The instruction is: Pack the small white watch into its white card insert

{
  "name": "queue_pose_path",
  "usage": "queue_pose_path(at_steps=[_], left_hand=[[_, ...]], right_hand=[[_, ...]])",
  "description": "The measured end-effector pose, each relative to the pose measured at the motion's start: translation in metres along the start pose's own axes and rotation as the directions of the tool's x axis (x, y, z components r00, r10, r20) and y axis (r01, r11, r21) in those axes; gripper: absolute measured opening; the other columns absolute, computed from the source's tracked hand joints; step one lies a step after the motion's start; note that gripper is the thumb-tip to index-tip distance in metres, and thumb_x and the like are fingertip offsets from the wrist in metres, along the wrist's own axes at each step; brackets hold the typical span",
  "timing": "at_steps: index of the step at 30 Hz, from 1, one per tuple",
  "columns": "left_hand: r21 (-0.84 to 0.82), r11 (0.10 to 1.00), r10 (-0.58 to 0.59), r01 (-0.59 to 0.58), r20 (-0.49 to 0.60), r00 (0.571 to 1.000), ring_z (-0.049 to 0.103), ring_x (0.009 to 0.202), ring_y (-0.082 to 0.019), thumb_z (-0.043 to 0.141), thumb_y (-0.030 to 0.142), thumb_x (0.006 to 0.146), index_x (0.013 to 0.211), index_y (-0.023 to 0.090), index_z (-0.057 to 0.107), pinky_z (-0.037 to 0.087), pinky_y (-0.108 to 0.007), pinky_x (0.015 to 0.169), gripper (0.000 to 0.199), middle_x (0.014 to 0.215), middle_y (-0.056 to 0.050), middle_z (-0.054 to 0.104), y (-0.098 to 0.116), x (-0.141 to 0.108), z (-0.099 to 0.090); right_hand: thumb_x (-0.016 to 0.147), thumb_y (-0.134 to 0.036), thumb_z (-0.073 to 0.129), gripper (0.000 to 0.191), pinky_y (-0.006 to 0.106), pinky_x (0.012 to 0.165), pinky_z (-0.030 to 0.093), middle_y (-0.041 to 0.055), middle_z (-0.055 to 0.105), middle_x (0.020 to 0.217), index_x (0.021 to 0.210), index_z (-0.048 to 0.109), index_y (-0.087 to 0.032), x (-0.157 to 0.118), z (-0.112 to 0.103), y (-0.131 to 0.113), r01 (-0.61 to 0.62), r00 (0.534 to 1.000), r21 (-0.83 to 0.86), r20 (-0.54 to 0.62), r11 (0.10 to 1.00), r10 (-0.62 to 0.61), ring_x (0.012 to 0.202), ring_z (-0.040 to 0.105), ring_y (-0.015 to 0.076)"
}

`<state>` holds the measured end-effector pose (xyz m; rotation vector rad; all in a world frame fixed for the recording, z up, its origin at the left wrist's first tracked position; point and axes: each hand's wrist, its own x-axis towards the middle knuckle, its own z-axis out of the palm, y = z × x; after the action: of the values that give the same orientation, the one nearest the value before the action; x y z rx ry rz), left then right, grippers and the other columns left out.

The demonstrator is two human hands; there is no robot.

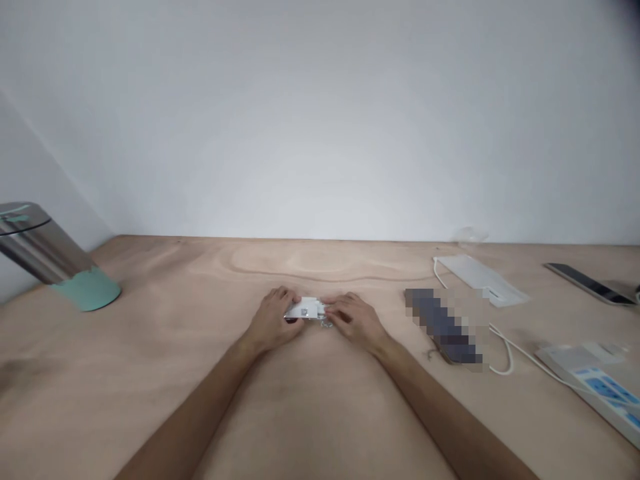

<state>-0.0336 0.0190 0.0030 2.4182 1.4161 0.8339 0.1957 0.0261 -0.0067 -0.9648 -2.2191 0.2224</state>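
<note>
Near the middle of the wooden table, my left hand (277, 320) grips the left end of a small flat white box-like piece (305, 308), thumb on the near side and fingers on the far side. A small dark printed mark shows on its top face. At its right end, my right hand (354, 320) has its fingers pinched on a narrower white part (321, 309) that sticks out there. Just below that end, a little clear, shiny bit (327, 325) shows beside the right fingertips. What exactly it is cannot be made out.
A steel tumbler with a mint-green base (90, 288) stands far left. To the right lie a blurred-out phone (443, 327), a white cable (511, 360), a white translucent sleeve (483, 280), a dark phone (590, 283) and a box with blue print (595, 380). A white wall (320, 133) borders the table's back edge.
</note>
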Motion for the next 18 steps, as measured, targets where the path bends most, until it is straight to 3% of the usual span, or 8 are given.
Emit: queue_pose_path(at_steps=[5,12,18], left_hand=[[0.007,1.0,-0.003,0.003,0.012,1.0,0.052,0.095,-0.025,0.058,0.024,0.071,0.096,0.02,0.052,0.043,-0.04,0.086,0.026,0.097,-0.006,0.056,-0.0005,0.0001,-0.0004],[-0.014,1.0,-0.015,0.015,0.013,1.0,0.051,0.096,-0.025,0.058,0.024,0.071,0.096,0.021,0.052,0.043,-0.041,0.086,0.025,0.098,-0.006,0.057,0.0009,0.0001,-0.0024],[-0.029,1.0,0.01,-0.009,0.017,1.0,0.052,0.097,-0.024,0.058,0.024,0.071,0.098,0.021,0.054,0.042,-0.04,0.089,0.027,0.099,-0.006,0.057,-0.0012,0.0006,-0.0057]], right_hand=[[0.085,-0.013,0.052,0.024,0.031,0.08,0.05,-0.0006,0.067,0.114,0.098,0.067,-0.026,-0.0017,0.0018,-0.0034,0.002,0.999,-0.068,0.053,0.998,0.002,0.097,0.057,0.0178],[0.088,-0.019,0.052,0.015,0.034,0.086,0.047,0.002,0.069,0.098,0.092,0.066,-0.025,0.0028,0.0011,-0.0039,-0.07,0.996,-0.014,0.05,0.997,0.07,0.094,0.059,0.0185],[0.09,-0.024,0.05,0.016,0.031,0.079,0.047,0.0054,0.063,0.103,0.098,0.064,-0.024,0.0022,0.0008,-0.0071,-0.127,0.986,-0.089,0.1,0.988,0.136,0.094,0.059,0.0186]])
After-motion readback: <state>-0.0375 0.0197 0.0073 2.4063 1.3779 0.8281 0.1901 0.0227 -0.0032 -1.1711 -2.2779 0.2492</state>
